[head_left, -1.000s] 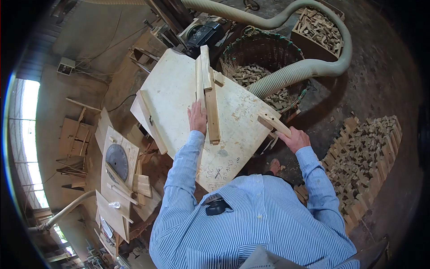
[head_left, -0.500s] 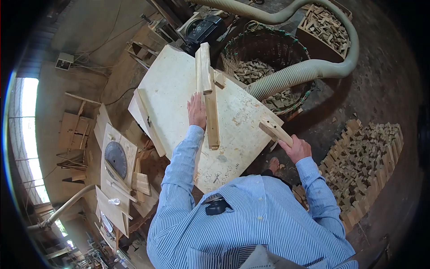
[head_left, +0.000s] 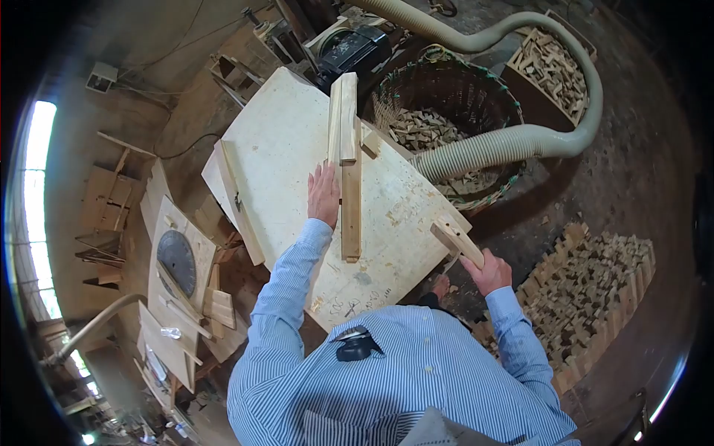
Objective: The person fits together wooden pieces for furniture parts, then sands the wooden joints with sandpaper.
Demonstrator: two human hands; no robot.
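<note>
**On the saw table: one hand flat, one gripping**

On the pale table (head_left: 282, 149), the left hand (head_left: 324, 195) lies open, pressing beside a long wooden strip (head_left: 350, 193). At the table's right edge, the right hand (head_left: 491, 271) grips a short wooden bar (head_left: 455, 239).

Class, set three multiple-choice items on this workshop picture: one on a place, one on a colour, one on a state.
1. Where does the left hand rest?
A. against the long wooden strip on the table
B. in the basket
C. on the hose

2. What colour is the shirt?
A. red
B. blue and white stripes
C. black

3. What is the right hand doing?
A. hanging free
B. gripping a short wooden piece
C. holding a saw blade

Answers: 1 A, palm lies beside the strip; 2 B, stripes show; 3 B, fingers wrap its end.
</note>
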